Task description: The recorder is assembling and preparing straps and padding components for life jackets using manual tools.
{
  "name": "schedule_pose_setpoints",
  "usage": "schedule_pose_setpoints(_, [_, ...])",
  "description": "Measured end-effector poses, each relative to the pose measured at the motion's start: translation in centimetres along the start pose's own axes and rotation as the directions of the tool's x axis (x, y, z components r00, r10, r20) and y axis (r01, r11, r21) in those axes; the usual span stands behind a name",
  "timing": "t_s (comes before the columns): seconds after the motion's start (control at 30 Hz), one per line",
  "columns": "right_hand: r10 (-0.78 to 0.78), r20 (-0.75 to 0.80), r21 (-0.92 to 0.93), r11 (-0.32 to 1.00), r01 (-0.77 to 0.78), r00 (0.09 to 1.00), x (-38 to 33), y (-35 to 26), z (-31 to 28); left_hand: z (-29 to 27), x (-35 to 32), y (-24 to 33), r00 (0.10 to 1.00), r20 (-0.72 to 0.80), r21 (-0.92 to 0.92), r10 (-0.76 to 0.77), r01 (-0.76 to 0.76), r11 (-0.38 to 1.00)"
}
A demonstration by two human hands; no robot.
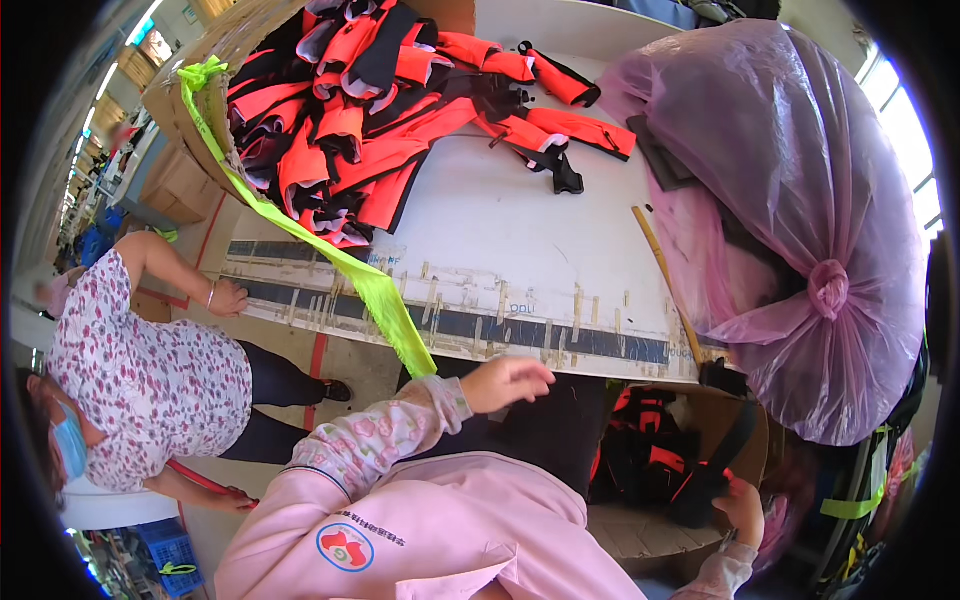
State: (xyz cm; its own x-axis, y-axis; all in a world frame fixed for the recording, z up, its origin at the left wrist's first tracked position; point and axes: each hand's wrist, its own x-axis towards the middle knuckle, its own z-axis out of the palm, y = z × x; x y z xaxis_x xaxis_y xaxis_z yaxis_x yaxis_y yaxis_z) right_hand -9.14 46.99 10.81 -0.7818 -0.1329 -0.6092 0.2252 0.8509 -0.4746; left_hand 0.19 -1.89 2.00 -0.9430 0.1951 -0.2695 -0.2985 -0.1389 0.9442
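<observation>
My left hand point(508, 383) is over the table's near edge, fingers loosely stretched and apart, holding nothing. Low on the right, my right hand point(742, 508) has its fingers curled at a black fabric piece point(700, 492). That piece hangs over an open cardboard box point(640, 545) below the table, which has black and orange-red garments point(655, 450) inside. On the white table point(520, 240), a heap of orange-red and black garment pieces point(350, 130) lies at the far left. A neon yellow-green strip point(380, 305) runs from the heap's left side down across the table's near edge.
A large knotted pink plastic bag point(800, 200), filled with something dark, bulges over the table's right side. Beside it lies a wooden stick point(665, 275). At the left stands another person in a flowered top point(160, 360), one hand on the table edge. Blue crates point(170, 555) sit lower left.
</observation>
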Motion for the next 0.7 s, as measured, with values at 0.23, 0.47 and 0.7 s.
schedule_pose_setpoints(0.23, [-0.508,-0.138,0.178,0.832,0.526,0.85,10.0,-18.5,4.5,-4.0,1.4,-1.2,0.934,-0.344,-0.102,-0.093,0.061,0.993])
schedule_pose_setpoints(0.47, [-0.658,-0.303,0.26,0.639,0.724,0.689,29.4,-38.2,12.9,-4.1,1.4,-1.9,0.925,-0.379,-0.001,-0.006,0.005,1.0])
schedule_pose_setpoints(0.7, [-0.555,-0.204,0.047,0.817,0.574,0.806,36.8,-51.5,17.8,-4.3,1.4,-1.2,0.942,-0.334,-0.043,-0.029,0.016,0.999])
